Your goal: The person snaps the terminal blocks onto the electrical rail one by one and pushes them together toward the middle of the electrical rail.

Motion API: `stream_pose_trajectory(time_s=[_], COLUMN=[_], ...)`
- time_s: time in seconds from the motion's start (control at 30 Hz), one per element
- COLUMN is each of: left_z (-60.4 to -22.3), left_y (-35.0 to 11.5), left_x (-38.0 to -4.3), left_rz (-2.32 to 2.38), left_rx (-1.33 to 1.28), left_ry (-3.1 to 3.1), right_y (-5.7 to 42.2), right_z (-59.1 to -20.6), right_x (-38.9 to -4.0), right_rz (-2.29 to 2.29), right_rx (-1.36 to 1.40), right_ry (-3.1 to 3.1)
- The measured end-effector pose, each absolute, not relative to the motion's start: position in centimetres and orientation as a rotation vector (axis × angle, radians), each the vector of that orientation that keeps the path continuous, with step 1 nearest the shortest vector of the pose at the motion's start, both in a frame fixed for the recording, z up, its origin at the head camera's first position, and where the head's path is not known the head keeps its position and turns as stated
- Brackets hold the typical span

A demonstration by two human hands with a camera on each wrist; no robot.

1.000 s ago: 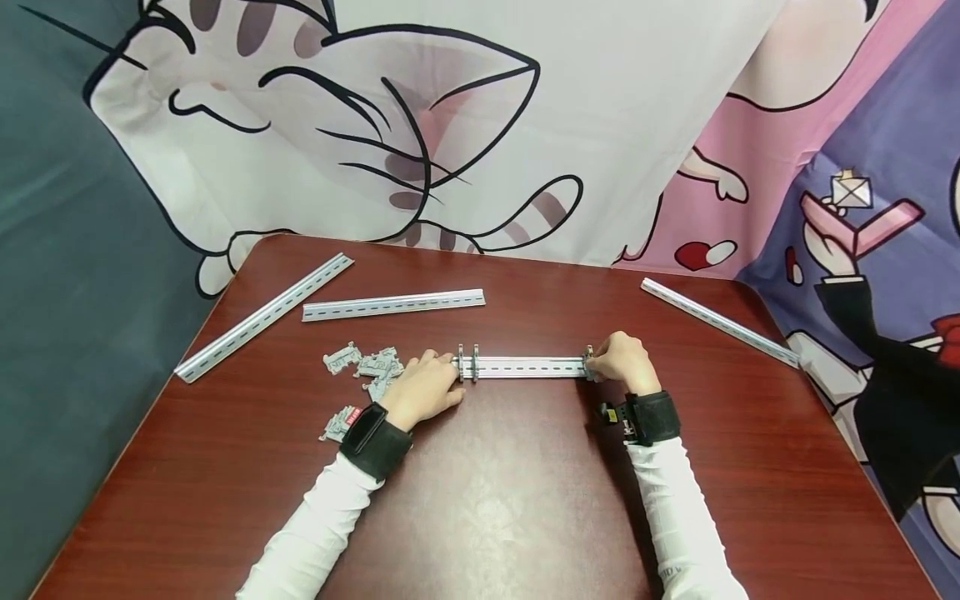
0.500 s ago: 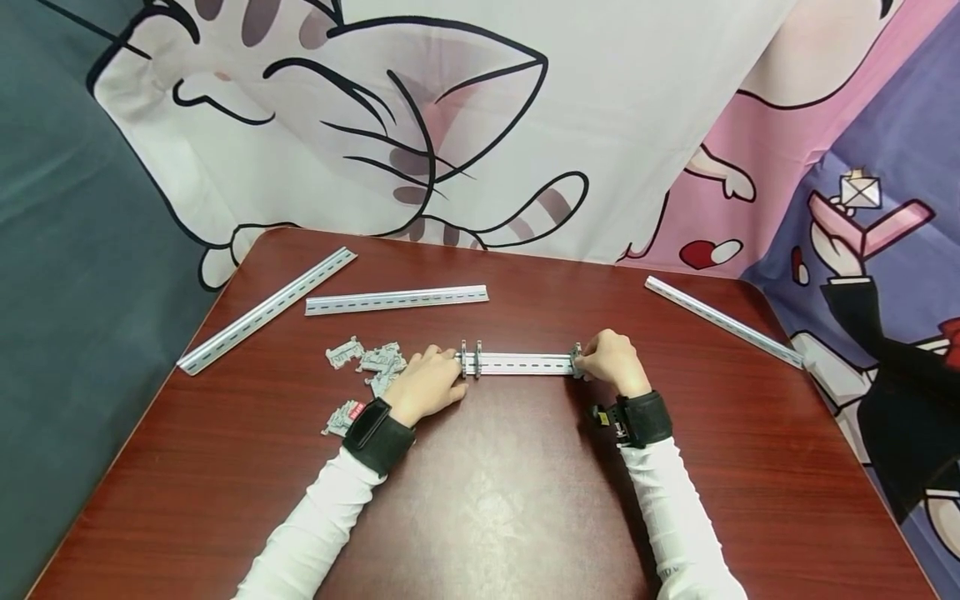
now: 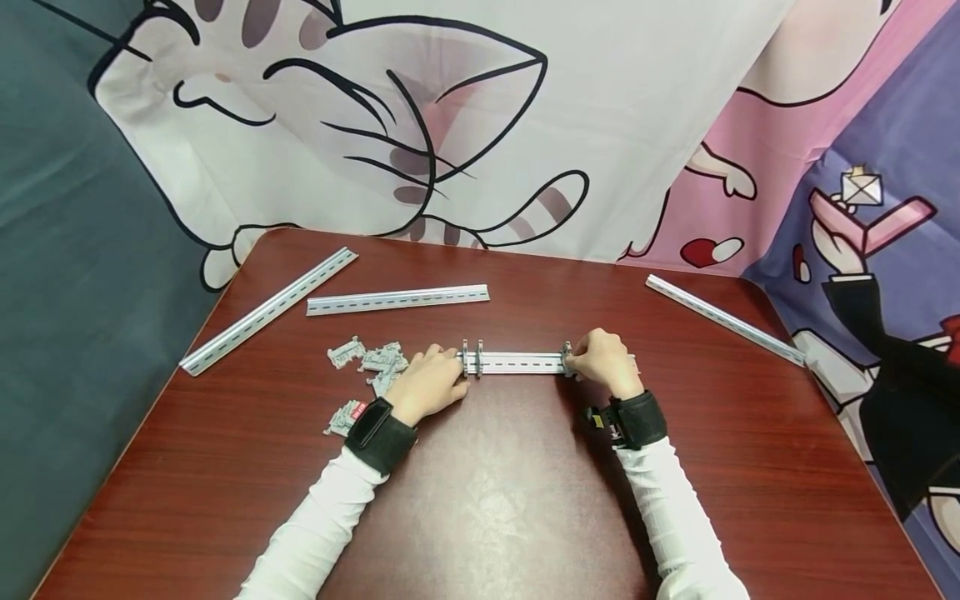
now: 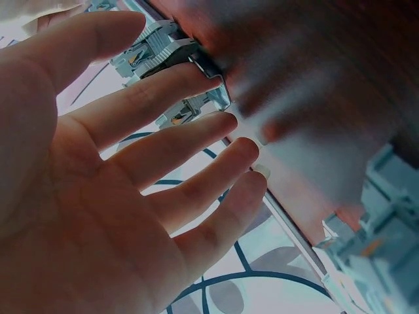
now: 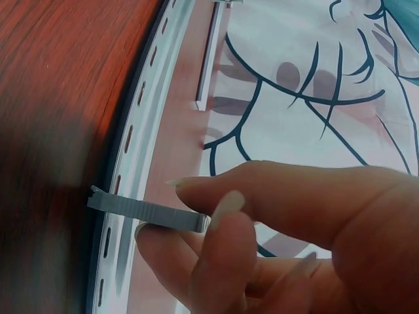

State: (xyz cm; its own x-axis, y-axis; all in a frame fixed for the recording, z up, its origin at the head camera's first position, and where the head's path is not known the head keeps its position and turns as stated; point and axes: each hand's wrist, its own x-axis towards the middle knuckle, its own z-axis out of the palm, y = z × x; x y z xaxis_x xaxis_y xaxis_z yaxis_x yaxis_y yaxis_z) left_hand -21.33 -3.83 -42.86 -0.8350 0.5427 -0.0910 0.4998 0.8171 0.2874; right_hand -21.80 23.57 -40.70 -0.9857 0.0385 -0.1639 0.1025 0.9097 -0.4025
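While loose grey clips (image 3: pixel 382 360) lie L of the center rail (image 3: pixel 521 364), L hand (image 3: pixel 427 387) is at rail's L end, grip wide, beside 2 mounted clips (image 3: pixel 480 358); R hand (image 3: pixel 606 363) has grip pinching 3rd clip (image 5: pixel 147 212) on rail, twd its R end.

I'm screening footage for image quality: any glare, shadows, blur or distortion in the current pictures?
Head view: pale glare on the tabletop, dark shadow beside the right sleeve; left wrist view: the grey clips at lower right look soft, the tabletop shadows hazy; right wrist view: the rail looks bowed, probably lens distortion.
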Motion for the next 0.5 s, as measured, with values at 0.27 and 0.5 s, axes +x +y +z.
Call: stream_pose_trajectory(time_s=[0.27,0.5], left_z=[-43.00,-43.12], left_y=[-3.86,-3.79], left_x=[-21.27,-21.41], left_rz=[0.382,0.377], left_rx=[0.827,0.832], left_ry=[2.841,2.832], right_y=[23.17,22.99], right_z=[-40.74,-40.86], right_x=[-21.66,-21.53], right_rz=[-0.646,-0.661], right_rx=[0.061,0.042], right_ry=[2.916,2.919])
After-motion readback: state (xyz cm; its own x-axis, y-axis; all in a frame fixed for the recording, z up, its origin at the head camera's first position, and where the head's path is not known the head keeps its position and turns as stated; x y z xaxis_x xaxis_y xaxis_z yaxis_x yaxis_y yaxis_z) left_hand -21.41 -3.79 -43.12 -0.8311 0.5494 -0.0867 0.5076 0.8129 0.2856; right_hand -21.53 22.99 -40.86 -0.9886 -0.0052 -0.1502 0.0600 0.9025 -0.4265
